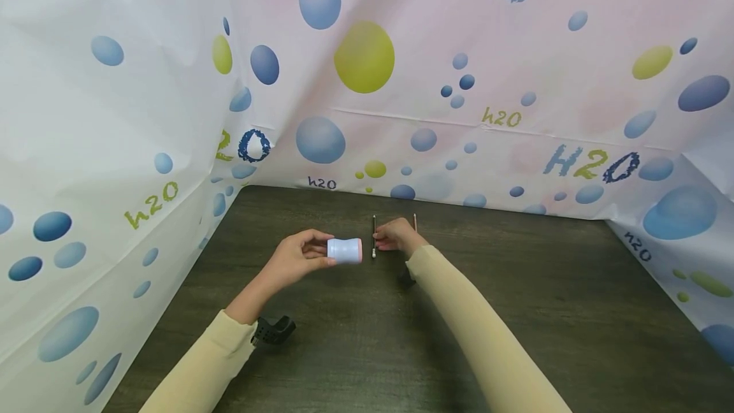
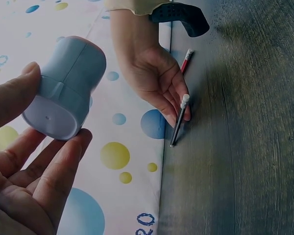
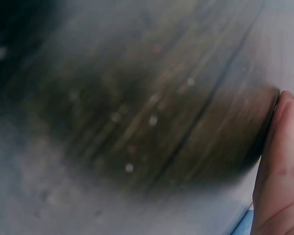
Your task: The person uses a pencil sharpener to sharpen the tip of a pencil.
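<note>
My left hand (image 1: 291, 261) holds a small light-blue plastic container (image 1: 344, 251) with a waisted body and a pink end, lying sideways above the table. In the left wrist view, the thumb and fingertips grip the container (image 2: 66, 88) at its round pale base. To its right, my right hand (image 1: 397, 234) pinches a dark pencil (image 2: 178, 122) with a white eraser end. Whether that pencil is lifted off the table cannot be told. A red pencil (image 2: 187, 61) with a pale end lies beyond the right hand, partly hidden by it.
A dark wood-grain table (image 1: 355, 349) spreads beneath both hands. White sheeting (image 1: 459, 113) printed with blue and green dots and H2O lettering stands along the back and both sides. A black wrist strap mount (image 1: 274, 330) juts from the left wrist. The right wrist view is mostly blurred.
</note>
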{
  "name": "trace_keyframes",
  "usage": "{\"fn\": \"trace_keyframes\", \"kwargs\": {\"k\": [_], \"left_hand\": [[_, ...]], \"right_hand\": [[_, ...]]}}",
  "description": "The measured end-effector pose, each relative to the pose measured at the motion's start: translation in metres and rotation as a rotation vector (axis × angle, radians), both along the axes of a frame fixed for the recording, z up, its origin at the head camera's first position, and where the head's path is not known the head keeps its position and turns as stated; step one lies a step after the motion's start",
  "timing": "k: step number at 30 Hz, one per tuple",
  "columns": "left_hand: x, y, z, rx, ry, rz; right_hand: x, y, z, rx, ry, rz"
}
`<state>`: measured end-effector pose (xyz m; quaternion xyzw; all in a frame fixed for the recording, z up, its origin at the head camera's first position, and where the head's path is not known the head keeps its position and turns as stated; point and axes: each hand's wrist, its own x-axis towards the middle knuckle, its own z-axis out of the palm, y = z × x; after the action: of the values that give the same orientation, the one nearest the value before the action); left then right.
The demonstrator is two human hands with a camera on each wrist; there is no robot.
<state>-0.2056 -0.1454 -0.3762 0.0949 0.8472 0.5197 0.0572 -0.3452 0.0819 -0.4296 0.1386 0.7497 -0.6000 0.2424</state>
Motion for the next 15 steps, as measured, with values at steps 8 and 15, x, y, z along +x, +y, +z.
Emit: {"fn": "trace_keyframes", "kwargs": {"k": [8, 15], "left_hand": [[0.0001, 0.0007, -0.0001, 0.000, -0.014, -0.005], [0.0011, 0.0008, 0.0003, -0.006, -0.013, -0.009]], "right_hand": [[0.0013, -0.0012, 0.0039, 0.039, 0.007, -0.003], [0.0036, -0.0008, 0.0089, 0.115, 0.008, 0.022]]}}
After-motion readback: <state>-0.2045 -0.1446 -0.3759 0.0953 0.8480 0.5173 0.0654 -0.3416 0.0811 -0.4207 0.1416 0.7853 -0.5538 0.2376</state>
